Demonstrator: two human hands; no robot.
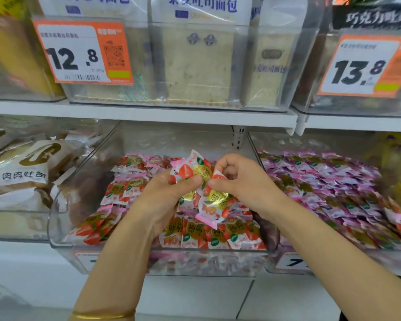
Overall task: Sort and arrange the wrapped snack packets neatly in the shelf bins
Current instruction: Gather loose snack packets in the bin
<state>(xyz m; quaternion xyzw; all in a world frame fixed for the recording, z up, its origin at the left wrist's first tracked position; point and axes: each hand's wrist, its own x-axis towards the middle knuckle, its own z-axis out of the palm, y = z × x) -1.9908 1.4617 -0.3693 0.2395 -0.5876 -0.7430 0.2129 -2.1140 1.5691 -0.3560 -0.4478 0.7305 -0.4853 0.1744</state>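
Note:
A clear plastic bin (63, 228) on the lower shelf holds several red-and-white strawberry snack packets (195, 232), stacked in rows. Above the bin's middle, my left hand (164, 195) grips a small bunch of these packets (190, 170) between thumb and fingers. My right hand (239, 179) meets it from the right, its thumb and curled fingers pinching a packet (215, 202) of the same bunch that hangs down below the hands. Both hands hover just over the stacked packets.
A second clear bin (322, 181) to the right is full of pink-purple packets. Bagged bread (21, 172) lies in the bin to the left. The upper shelf (148, 112) carries bins of toast loaves with price tags 12.8 (79, 54) and 13.8 (361, 68).

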